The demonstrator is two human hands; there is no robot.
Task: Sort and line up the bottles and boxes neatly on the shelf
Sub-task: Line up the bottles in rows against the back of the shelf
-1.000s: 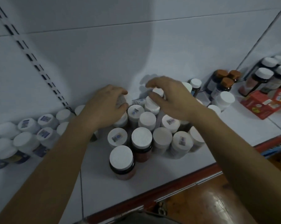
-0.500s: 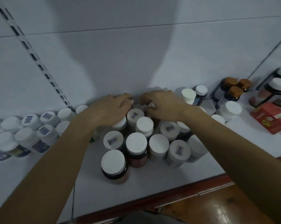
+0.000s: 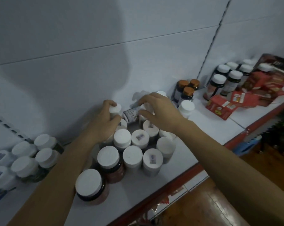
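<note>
White-capped bottle sits in left hand's grip.

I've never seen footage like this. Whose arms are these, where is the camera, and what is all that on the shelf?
No machine here: these are a person's two bare arms, filmed by one wide-angle camera worn on the head, looking forward and down. The white shelf carries a cluster of white-capped bottles, with orange-capped bottles and red boxes to the right. The left hand grips a white-capped bottle at the back. The right hand curls over the cluster, beside a tipped bottle; whether it holds that one is unclear.
</note>
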